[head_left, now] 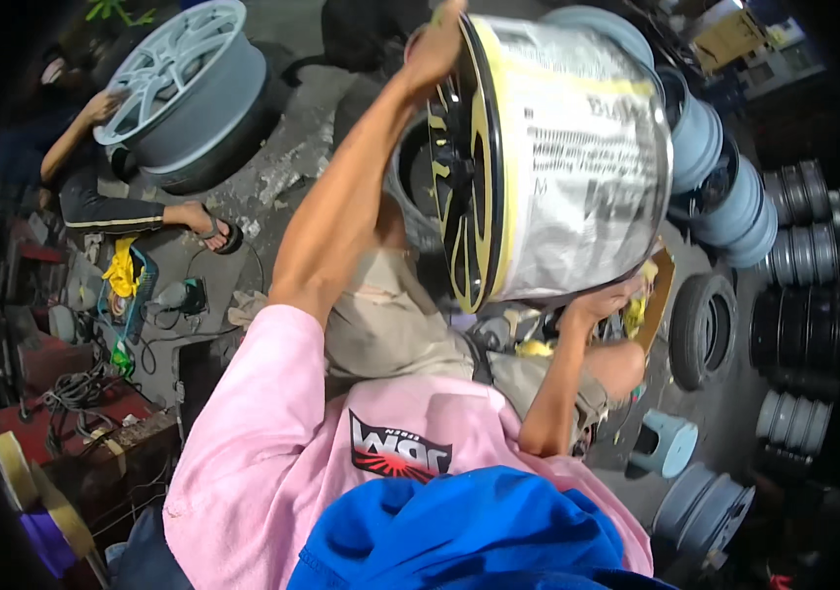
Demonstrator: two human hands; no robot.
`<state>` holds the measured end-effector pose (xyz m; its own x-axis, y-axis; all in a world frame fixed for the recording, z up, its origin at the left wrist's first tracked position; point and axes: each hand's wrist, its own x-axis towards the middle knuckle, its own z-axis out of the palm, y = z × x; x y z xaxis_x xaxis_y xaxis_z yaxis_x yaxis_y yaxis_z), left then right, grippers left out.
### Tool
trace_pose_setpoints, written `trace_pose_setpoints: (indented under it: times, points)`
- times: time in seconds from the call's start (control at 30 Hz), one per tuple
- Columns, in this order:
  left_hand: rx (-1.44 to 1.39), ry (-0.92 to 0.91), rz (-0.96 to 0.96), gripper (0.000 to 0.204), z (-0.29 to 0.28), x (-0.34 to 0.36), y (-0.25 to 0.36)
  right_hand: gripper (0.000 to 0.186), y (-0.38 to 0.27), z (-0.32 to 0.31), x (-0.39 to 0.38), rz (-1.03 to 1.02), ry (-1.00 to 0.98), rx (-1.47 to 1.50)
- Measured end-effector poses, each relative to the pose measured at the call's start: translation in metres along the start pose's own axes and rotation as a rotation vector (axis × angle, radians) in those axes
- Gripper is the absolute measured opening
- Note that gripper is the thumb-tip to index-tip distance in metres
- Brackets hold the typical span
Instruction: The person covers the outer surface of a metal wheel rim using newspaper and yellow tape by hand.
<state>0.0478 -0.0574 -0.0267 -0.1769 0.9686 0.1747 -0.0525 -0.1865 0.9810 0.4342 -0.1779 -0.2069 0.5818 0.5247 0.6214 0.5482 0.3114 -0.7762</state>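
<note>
Head view, left hand (pixel 434 51) clasping glossy spoked wheel (pixel 457 177), right hand (pixel 605 298) curled under crinkled wrap (pixel 582 162)

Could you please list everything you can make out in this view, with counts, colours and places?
Wrapped wheel: one, black and yellow face, whitish printed wrap, between the hands
Bare wheel: one, grey, upper left
Other wheels: many, grey to black, right side
Loose tyre: one, black, right
Stool: one, light blue, lower right
Basket: one, bluish, left
Cables: several, greyish, left
Rolls: at least two, yellow and purple, lower left
Co-worker: one, dark trousers, upper left
Shirt: one, pink, lower centre
Left hand: one, bare, wheel's upper edge
Right hand: one, bare, wheel's underside
</note>
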Motion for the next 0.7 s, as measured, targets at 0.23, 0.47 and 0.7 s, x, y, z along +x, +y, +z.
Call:
trace_pose_setpoints:
  times: [0.23, 0.47, 0.7]
  points:
    - [-0.436, -0.121, -0.236, 0.088, 0.015, 0.025, -0.057, 0.078, -0.161, -0.045, 0.067, 0.33, -0.237, -0.236]
    - [-0.331, -0.172, -0.335, 0.1, 0.02, 0.032, -0.073, 0.07, -0.141, -0.019, 0.078, 0.064, -0.368, -0.248]
    - [-0.116, 0.334, -0.504, 0.107, -0.032, 0.056, -0.144, 0.068, -0.172, 0.087, 0.11, 0.021, -0.603, -0.489]
